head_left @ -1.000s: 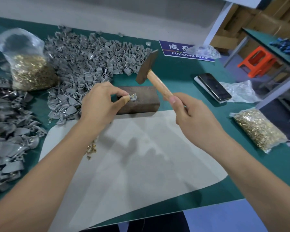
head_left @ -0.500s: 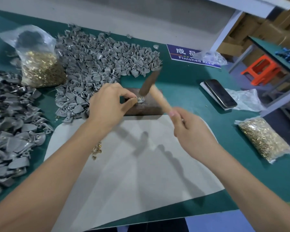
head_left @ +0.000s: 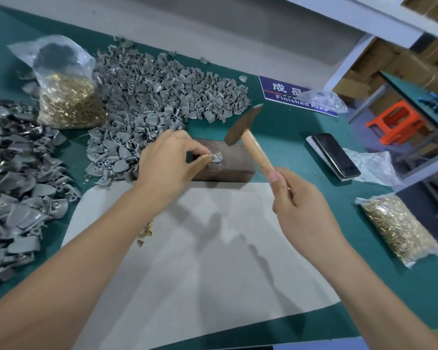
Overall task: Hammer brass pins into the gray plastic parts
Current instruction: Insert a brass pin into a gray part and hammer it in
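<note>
— Where's your part?
— Your left hand [head_left: 166, 161] pinches the gray part [head_left: 216, 157] on the brown block [head_left: 224, 162], mid green worktop [head_left: 283, 127]; your right hand [head_left: 301, 210] grips the hammer [head_left: 248, 137] above it.
— Around it?
— White sheet [head_left: 213, 248] at the near edge, orange stool [head_left: 397, 121] beyond the right edge.

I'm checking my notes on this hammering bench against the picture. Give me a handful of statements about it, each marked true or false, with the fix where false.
1. The right hand grips the hammer by its wooden handle. True.
2. The hammer head rests on the gray part. False: it is raised above the brown block.
3. The left hand pinches the gray part on top of the block. True.
4. The phone lies left of the block. False: it lies to the right, screen dark.
5. Only one bag of brass pins is on the table. False: one bag stands far left, another bag lies at right.
</note>
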Demonstrator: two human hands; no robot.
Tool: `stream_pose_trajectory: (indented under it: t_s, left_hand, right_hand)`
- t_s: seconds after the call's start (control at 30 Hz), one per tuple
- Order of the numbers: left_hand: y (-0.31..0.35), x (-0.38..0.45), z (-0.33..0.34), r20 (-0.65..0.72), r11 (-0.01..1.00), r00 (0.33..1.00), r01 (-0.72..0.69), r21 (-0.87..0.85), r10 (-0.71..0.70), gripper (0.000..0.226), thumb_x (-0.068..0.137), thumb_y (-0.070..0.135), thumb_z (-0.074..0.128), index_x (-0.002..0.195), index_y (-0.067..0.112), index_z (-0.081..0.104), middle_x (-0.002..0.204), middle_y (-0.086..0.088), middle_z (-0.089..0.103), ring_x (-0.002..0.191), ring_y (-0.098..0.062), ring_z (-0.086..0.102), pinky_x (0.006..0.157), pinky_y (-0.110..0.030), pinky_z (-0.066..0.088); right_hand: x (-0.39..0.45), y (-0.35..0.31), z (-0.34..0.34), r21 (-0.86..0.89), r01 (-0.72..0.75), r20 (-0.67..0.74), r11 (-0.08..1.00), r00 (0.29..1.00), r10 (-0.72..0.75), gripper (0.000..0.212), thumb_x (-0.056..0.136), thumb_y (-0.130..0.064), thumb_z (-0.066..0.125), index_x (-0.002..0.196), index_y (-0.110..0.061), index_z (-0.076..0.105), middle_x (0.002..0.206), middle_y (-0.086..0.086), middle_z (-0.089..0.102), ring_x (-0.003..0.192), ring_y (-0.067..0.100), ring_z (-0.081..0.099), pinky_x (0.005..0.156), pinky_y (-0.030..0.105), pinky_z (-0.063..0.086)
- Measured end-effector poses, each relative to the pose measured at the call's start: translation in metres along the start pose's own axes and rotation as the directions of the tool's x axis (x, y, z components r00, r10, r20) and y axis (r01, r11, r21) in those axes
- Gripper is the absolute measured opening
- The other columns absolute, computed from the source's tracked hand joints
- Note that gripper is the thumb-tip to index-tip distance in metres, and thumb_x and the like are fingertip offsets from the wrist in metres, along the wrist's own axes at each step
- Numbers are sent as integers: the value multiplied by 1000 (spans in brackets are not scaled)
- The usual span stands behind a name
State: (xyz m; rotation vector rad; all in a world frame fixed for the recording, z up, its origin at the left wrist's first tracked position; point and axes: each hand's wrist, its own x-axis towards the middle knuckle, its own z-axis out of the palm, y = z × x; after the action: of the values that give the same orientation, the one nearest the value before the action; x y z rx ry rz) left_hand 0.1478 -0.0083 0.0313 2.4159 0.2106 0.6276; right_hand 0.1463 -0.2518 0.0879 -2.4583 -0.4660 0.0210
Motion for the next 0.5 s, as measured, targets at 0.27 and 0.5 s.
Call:
stream_pose_trajectory:
  t_s: [0.27, 0.5]
  left_hand:
    - [0, 0, 0, -11, 1000, 1000, 12, 16, -12, 8, 90, 44, 73, 97, 43, 77, 89, 15, 60, 92, -10, 48, 69, -33, 34]
    - [0, 1, 0, 7, 999, 1000, 30, 11, -30, 13, 92, 48, 69, 99, 41, 76, 89, 13, 59, 92, -10, 48, 69, -33, 34]
  right_hand:
    - [9, 6, 1, -30, -84, 106, 996, 991, 87, 37, 103, -59, 30, 99, -39, 61, 65, -4, 56, 47, 7, 40, 50, 30, 38]
    - [-8, 21, 7, -36, 22, 13, 999, 1000, -22, 30, 105, -54, 36, 96, -37, 58, 72, -1, 54, 61, 15, 47, 59, 41, 46]
